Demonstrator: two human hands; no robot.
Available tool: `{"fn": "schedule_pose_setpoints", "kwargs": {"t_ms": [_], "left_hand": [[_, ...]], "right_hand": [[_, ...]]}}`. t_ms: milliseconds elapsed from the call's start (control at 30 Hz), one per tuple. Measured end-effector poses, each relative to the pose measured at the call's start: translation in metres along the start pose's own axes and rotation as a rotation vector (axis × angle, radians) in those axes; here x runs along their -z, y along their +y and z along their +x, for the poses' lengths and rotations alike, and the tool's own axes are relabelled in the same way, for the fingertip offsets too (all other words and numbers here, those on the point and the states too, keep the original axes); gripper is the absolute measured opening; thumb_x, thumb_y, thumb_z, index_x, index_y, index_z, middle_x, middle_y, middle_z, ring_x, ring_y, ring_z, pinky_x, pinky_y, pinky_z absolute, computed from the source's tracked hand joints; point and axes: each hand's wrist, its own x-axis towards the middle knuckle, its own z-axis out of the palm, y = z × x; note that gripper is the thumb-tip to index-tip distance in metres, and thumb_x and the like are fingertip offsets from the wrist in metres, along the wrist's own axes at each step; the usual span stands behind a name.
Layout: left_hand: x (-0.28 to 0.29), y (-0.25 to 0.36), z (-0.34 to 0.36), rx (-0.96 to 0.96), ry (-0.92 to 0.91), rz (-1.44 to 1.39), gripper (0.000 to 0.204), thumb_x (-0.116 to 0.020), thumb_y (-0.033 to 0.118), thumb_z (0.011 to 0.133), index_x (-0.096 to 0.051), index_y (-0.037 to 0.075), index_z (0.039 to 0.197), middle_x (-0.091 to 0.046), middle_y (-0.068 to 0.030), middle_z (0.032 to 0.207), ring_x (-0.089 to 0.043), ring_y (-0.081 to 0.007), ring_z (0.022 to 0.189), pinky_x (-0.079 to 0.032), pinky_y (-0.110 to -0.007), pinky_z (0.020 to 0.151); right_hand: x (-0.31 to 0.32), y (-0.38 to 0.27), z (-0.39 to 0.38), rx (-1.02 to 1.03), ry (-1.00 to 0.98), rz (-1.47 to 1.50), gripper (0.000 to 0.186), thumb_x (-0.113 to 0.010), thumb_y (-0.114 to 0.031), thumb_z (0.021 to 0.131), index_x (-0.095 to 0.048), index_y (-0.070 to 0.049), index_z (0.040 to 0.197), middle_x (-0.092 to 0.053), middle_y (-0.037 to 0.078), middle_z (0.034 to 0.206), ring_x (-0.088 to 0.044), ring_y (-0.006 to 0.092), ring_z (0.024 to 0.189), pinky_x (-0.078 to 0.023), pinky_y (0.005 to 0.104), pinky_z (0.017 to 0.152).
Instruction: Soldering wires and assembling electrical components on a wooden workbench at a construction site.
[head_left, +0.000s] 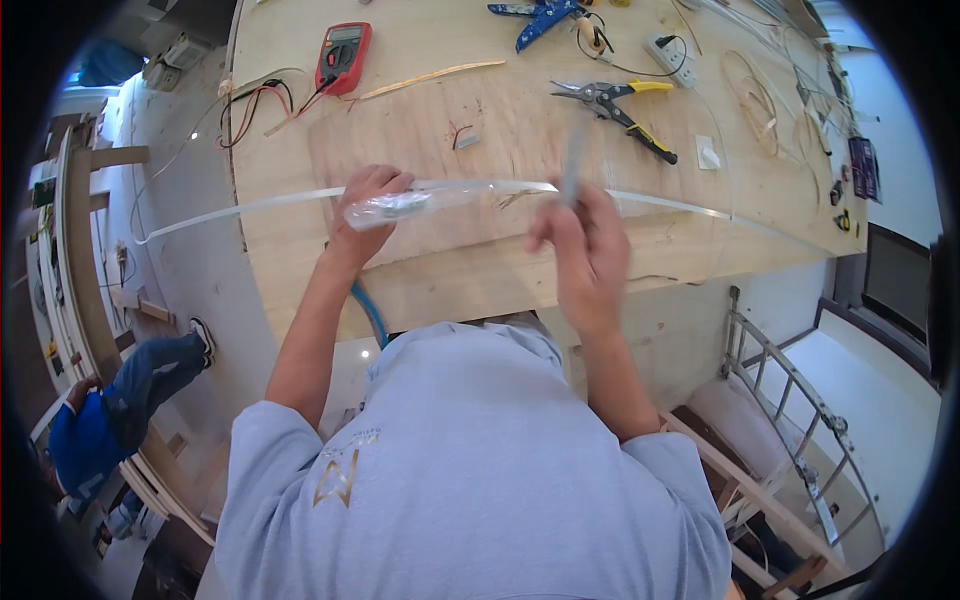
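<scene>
My left hand (pixel 370 205) is closed around a clear plastic bag (pixel 420 203) with a small greyish item inside that I cannot make out. A long, thin white strip (pixel 660 202) bows across the workbench from side to side, passing at my left hand and behind my right. My right hand (pixel 585 245), smeared by motion, is closed on a slim grey object (pixel 573 165) that points away from me; its kind is too blurred to tell. Beyond the bag lies a small grey part with red wires (pixel 466 141).
On the plywood bench (pixel 420 130) lie a red multimeter (pixel 343 57), yellow-and-black snips (pixel 622 108), a blue tool (pixel 543 20) and a white power strip (pixel 672 58). A metal ladder (pixel 790 380) stands at the right. Another person in blue (pixel 100 430) is at the left.
</scene>
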Motion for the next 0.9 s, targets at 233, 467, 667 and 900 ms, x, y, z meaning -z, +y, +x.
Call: {"fn": "schedule_pose_setpoints", "kwargs": {"t_ms": [233,467,667,900], "left_hand": [[-0.017,-0.011,0.006,-0.024,0.073,-0.057,0.014,-0.065,0.005,0.075,-0.065,0.005,0.090,-0.062,-0.0100,0.085,-0.059,-0.0297,0.086,-0.047,-0.041,0.077],[-0.020,-0.010,-0.002,0.008,0.059,-0.062,0.011,-0.067,0.006,0.076,-0.065,0.003,0.087,-0.061,-0.0113,0.083,-0.058,-0.0303,0.085,-0.046,-0.041,0.076],[-0.020,-0.002,-0.007,0.044,0.075,-0.046,0.010,-0.068,0.009,0.077,-0.065,0.005,0.085,-0.060,-0.0100,0.083,-0.058,-0.0292,0.086,-0.045,-0.040,0.079],[-0.026,-0.001,-0.004,0.055,0.036,-0.033,0.014,-0.067,0.011,0.077,-0.066,0.006,0.090,-0.060,-0.0086,0.085,-0.058,-0.0285,0.087,-0.044,-0.041,0.081]], "right_hand": [[-0.015,0.042,0.071,-0.221,-0.023,0.165,0.023,-0.052,-0.011,0.096,-0.052,0.006,0.112,-0.061,0.007,0.080,-0.059,0.0126,0.066,-0.049,0.0251,0.060],[-0.026,-0.022,0.145,-0.021,-0.157,-0.134,0.024,-0.052,-0.012,0.095,-0.052,0.007,0.111,-0.062,0.009,0.081,-0.062,0.0134,0.068,-0.050,0.0236,0.061],[0.001,0.025,0.177,0.242,0.061,-1.462,0.025,-0.064,-0.025,0.082,-0.065,-0.006,0.098,-0.059,0.021,0.116,-0.058,0.0383,0.100,-0.045,0.0433,0.090],[0.008,0.064,0.171,0.334,-0.020,-1.052,0.021,-0.061,-0.019,0.086,-0.059,-0.002,0.099,-0.064,0.018,0.101,-0.062,0.0310,0.095,-0.048,0.0413,0.083]]}}
